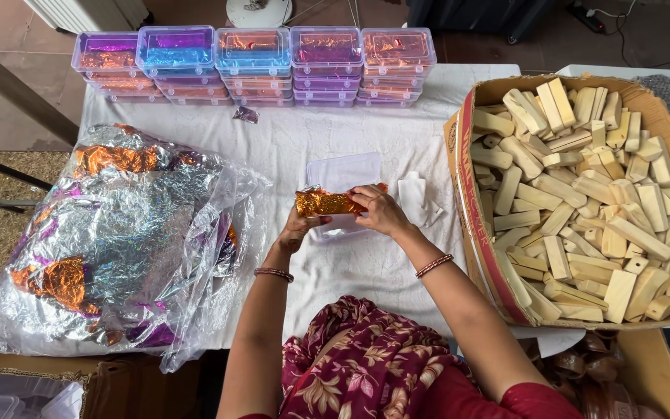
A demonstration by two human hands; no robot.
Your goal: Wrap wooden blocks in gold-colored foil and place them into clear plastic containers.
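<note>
Over the middle of the white-clothed table [288, 147], both hands met on an orange foil-wrapped piece [326, 203], held level just above an open clear plastic case [343, 182]. The left hand [298, 229] was curled under the piece's near end, thumb and fingers closed on the foil, seemingly to steady it. The right hand [378, 211] was cupped over the other end with its fingers bent down onto the wrapping, as though pressing the foil snug; neither hand was open. Keeping the piece right above the case meant it had almost no way to travel.

At the right, a cardboard box [481, 233] of pale wooden blocks [583, 194] sat within reach of the right arm, its near flap folded outward so nothing blocked access. At the left, a clear bag of crumpled foil sheets [118, 233], silver, orange and purple, lay spread open by the left arm, so sheets were easy to reach. Along the far edge, closed plastic cases [253, 66] with coloured foil inside stood in neat stacks, out of the way of the working area. A small purple scrap of foil [246, 114] lay just before them, and some small white pieces [416, 198] lay beside the open case
</note>
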